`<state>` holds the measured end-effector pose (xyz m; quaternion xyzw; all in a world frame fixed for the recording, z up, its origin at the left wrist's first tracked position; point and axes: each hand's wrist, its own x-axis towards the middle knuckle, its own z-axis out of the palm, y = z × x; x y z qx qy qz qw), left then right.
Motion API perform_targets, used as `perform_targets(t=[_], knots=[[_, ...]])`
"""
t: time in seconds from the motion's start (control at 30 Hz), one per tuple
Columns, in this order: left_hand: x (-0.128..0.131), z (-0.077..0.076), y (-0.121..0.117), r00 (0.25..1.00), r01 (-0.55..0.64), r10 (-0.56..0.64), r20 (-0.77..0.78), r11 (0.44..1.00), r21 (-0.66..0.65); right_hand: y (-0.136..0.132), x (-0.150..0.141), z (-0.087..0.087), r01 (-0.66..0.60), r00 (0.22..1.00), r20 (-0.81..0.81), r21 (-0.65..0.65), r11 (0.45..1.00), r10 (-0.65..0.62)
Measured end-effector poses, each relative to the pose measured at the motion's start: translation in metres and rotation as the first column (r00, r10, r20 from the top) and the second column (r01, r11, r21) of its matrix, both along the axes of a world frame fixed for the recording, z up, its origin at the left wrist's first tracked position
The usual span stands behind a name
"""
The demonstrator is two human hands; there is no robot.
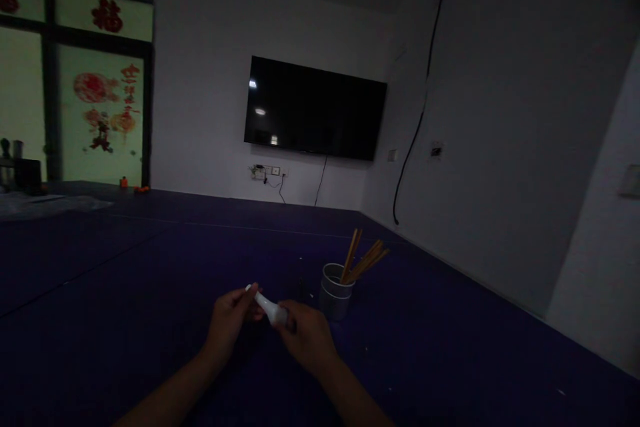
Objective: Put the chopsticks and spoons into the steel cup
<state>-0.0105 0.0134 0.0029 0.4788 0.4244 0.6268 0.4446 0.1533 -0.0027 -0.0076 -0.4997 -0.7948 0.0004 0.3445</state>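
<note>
A white soup spoon [269, 307] is held between my two hands above the dark blue table surface [165, 267]. The thumb and fingers of my left hand [230, 319] pinch the narrow end of its handle. Around the wider bowl end, my right hand [306, 335] is closed, hiding part of the bowl; a dark patch shows beside these fingers, too dim to make out. Just beyond my right hand stands a grey cylindrical cup [336, 303], upright. Several wooden chopsticks [367, 260] lean in it towards the right.
Small light specks dot the table. At the far left lie a clear plastic sheet [60, 205] and small orange objects [141, 189]. A television [315, 110] hangs on the back wall, with sockets and cables below. A black cable [411, 153] runs down the right wall.
</note>
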Motion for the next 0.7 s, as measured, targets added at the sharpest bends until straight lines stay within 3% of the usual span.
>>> perform_targets(t=[0.07, 0.17, 0.23, 0.3, 0.37, 0.4, 0.5, 0.7], knots=[[0.002, 0.002, -0.006, 0.997, 0.056, -0.051, -0.056, 0.994, 0.088, -0.001, 0.000, -0.001, -0.014, 0.999, -0.044, 0.094, 0.995, 0.018], [0.003, 0.000, -0.015, 0.948, 0.149, -0.043, -0.315, 0.936, 0.320, -0.002, 0.000, -0.005, -0.032, 0.998, -0.052, 0.233, 0.972, 0.046], [0.002, -0.004, -0.019, 0.871, 0.211, 0.088, -0.483, 0.821, 0.531, -0.002, 0.001, -0.007, -0.032, 0.998, -0.049, 0.322, 0.946, 0.050], [0.001, -0.008, -0.022, 0.791, 0.287, 0.251, -0.558, 0.653, 0.701, -0.001, 0.002, -0.009, -0.024, 0.997, -0.059, 0.392, 0.920, 0.051], [0.000, -0.011, -0.023, 0.729, 0.360, 0.365, -0.579, 0.515, 0.778, -0.001, 0.004, -0.009, -0.018, 0.996, -0.072, 0.432, 0.902, 0.054], [0.001, -0.012, -0.023, 0.700, 0.395, 0.397, -0.594, 0.477, 0.785, -0.002, 0.005, -0.008, -0.018, 0.995, -0.079, 0.440, 0.898, 0.059], [0.002, -0.013, -0.024, 0.621, 0.467, 0.441, -0.648, 0.457, 0.757, -0.004, 0.006, -0.003, -0.019, 0.990, -0.115, 0.439, 0.898, 0.077], [0.004, -0.013, -0.026, 0.509, 0.526, 0.457, -0.729, 0.505, 0.684, -0.009, 0.008, 0.003, 0.053, 0.974, -0.220, 0.466, 0.883, 0.058]])
